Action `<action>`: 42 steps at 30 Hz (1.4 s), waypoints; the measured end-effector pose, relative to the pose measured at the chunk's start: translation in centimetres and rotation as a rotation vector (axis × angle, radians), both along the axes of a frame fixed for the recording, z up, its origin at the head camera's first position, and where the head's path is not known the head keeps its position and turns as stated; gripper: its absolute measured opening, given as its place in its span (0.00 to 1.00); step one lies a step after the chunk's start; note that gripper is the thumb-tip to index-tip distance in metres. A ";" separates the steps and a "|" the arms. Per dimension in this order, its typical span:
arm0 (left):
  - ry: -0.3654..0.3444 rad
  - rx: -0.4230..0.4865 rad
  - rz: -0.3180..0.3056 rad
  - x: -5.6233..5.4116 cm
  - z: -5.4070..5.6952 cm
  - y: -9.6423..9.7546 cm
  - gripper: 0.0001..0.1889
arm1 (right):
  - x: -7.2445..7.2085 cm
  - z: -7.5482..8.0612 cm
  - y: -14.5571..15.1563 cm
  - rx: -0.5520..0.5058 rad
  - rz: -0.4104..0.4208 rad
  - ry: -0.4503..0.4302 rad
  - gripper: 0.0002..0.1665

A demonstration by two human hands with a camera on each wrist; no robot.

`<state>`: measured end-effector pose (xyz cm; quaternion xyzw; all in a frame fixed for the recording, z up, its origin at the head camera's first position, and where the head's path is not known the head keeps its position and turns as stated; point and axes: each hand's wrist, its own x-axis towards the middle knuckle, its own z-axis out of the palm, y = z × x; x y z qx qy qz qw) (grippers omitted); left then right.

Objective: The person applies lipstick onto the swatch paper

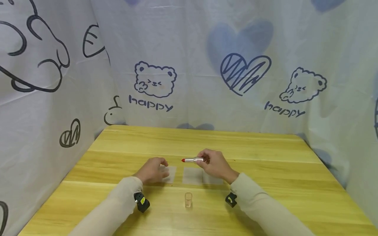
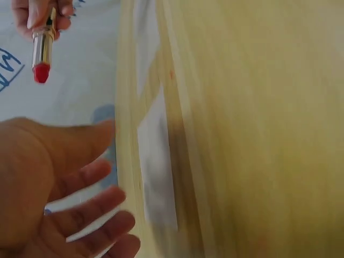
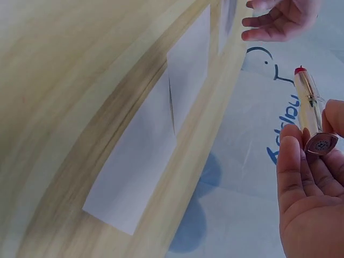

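Note:
In the head view a red lipstick (image 1: 192, 159) in a silver tube is pinched by my right hand (image 1: 217, 164), its red tip pointing left. The right wrist view shows the base of the lipstick (image 3: 312, 107) between thumb and fingers. My left hand (image 1: 154, 169) hovers over a piece of white paper (image 1: 170, 174), fingers spread and holding nothing, as the left wrist view also shows. Two more pieces of white paper lie to its right, a middle sheet (image 1: 192, 175) and a right sheet (image 1: 213, 179) partly beneath my right hand.
A small clear lipstick cap (image 1: 188, 200) stands on the wooden table (image 1: 189, 141) in front of the papers, between my forearms. Printed white curtains (image 1: 192, 65) enclose the table at the back and sides.

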<state>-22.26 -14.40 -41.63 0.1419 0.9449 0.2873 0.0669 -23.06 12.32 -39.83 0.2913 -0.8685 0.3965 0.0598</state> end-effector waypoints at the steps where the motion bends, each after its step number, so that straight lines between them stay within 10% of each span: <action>1: 0.011 -0.037 -0.030 -0.2 -0.1 -0.2 0.14 | -0.1 -0.1 -0.1 0.003 0.001 -0.001 0.06; 10: 0.073 -0.170 -0.174 -0.6 -1.0 -1.1 0.12 | -0.5 -0.9 -0.7 0.018 -0.012 -0.037 0.06; 42: 0.055 -0.211 -0.157 -1.2 -0.9 -0.4 0.15 | -1.4 -2.2 -3.6 0.089 0.005 -0.073 0.07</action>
